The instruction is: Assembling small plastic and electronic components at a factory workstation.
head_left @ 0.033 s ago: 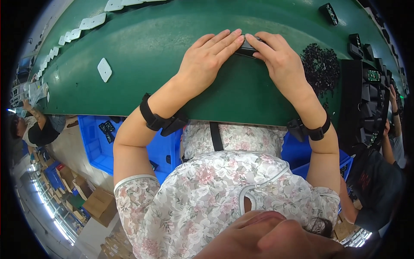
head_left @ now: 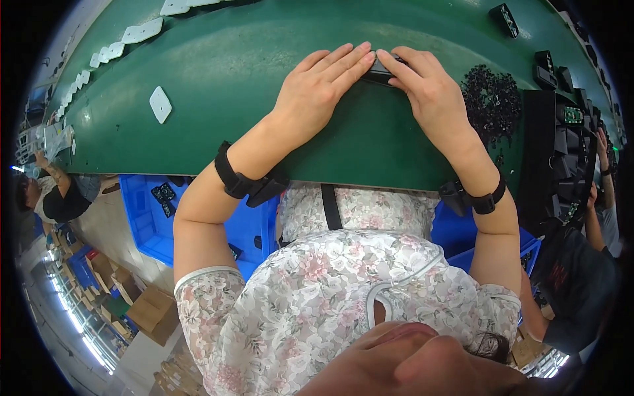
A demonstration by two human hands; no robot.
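A small black plastic casing (head_left: pixel 379 74) lies at the middle of the green table, between my two hands. My left hand (head_left: pixel 316 92) is palm down, fingers stretched straight and close together, with the fingertips against the casing's left end. Its thumb is hidden. My right hand (head_left: pixel 429 86) is closed around the casing's right side, with the index finger reaching over the top and the thumb at the near side. The fingers cover much of the casing, so its details cannot be made out.
Small black parts (head_left: pixel 490 102) are heaped right of my right hand. A white diamond-shaped plate (head_left: pixel 160 105) lies left, with more white plates (head_left: pixel 142 31) along the far left. Black casings with circuit boards (head_left: pixel 504 21) stand right. Blue bins (head_left: pixel 142 228) sit below the table edge. Co-workers (head_left: pixel 59 191) are at both sides.
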